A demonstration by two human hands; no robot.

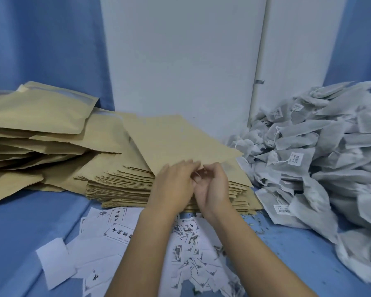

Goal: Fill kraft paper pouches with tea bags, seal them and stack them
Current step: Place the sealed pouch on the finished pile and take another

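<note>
While we look down past our forearms, nearest us lie loose white paper slips (118,230) scattered over the blue cloth (15,232). Several carry black-framed print with Chinese characters. On one we can read "中国", and the rest is too blurred.

Just beyond them our left hand (171,187) and right hand (214,187) meet at the near edge of a flat tan kraft paper pouch (180,140). Each hand pinches that edge between thumb and fingertips. The fingertips are smeared, so we cannot tell whether the mouth has parted. The pouch rests tilted on the thick stack of flat tan kraft pouches (120,185), with its near edge lifted.

We judge the pouch to be light and thin. It looks stiff enough to keep its shape but quick to crease, and its two walls are likely to cling together. We should hold it at the mouth, one wall per hand, rather than by the middle of the panel.

To the right, against the stack, sits a heap of soft white mesh tea bags (308,163). They look light, and their strings may tangle. Their small tags show barcode-like print too fine to read.

To the left a looser pile of plumper tan pouches (34,125) looks already filled. Farthest back stands a plain white wall panel (180,61).
</note>
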